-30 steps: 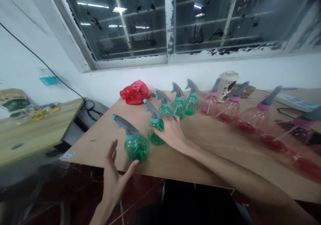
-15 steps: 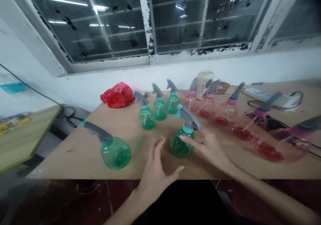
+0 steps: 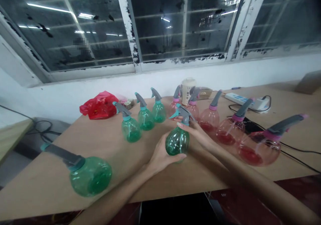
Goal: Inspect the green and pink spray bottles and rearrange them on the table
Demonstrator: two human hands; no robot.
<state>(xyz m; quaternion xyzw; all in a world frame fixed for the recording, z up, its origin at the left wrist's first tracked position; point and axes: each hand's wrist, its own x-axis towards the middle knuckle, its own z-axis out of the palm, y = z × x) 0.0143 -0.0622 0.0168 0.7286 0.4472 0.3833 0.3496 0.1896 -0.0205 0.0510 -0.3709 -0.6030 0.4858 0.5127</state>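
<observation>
The table [image 3: 213,180] runs from its front edge, close to the person, back to the white wall [image 3: 160,80] beneath the window. A stretch of tabletop lies between the lone green bottle [image 3: 90,177] at the front left and the held green bottle [image 3: 177,142], which is over the middle of the table; another strip separates the held one from the front edge. On its right, the row of pink bottles [image 3: 259,148] leaves the right forearm a narrower lane.

The left hand [image 3: 162,154] curls round the held bottle's rounded body, thumb across its lower front. The right hand [image 3: 197,133] closes about its neck and grey spray head, thumb at the front. Whether the base touches the wood cannot be told.

The bottles are see-through, bulbous and glossy, with green or red liquid low inside those standing. Three more green bottles [image 3: 131,131] stand farther back, near a crumpled red plastic bag [image 3: 100,106]. A pale lidded cup [image 3: 188,90] stands behind the pink row, its contents hidden.
</observation>
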